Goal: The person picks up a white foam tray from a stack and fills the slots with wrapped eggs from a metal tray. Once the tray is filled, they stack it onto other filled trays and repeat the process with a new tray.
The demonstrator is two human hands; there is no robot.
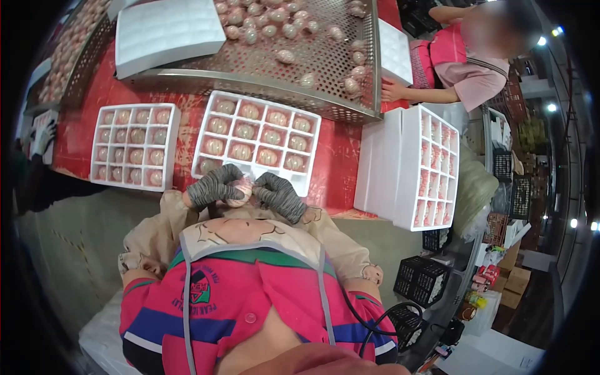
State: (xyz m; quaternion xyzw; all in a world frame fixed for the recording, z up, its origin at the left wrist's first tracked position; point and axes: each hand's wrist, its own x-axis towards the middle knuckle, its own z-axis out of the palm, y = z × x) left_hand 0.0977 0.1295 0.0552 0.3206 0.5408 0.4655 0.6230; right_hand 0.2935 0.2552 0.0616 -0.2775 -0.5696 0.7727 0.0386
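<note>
My left hand point(215, 187), in a grey glove, has its fingers wrapped round a pinkish wrapped ball point(238, 194). Opposite it, my right hand point(279, 195), gloved too, pinches at the top of the same ball's wrapping. Both hands are at the near edge of a white foam tray point(255, 170) with square compartments. Wrapped balls fill its back rows; the near row holds one at its left end, and its other near compartments are partly hidden by my hands.
A filled white tray point(167, 147) lies left, and stacked trays point(406, 169) stand right. Behind is a perforated metal bin point(250, 81) with loose balls and a white foam piece point(167, 34). A co-worker point(462, 69) is at the back right; another's gloved hand point(44, 136) is far left.
</note>
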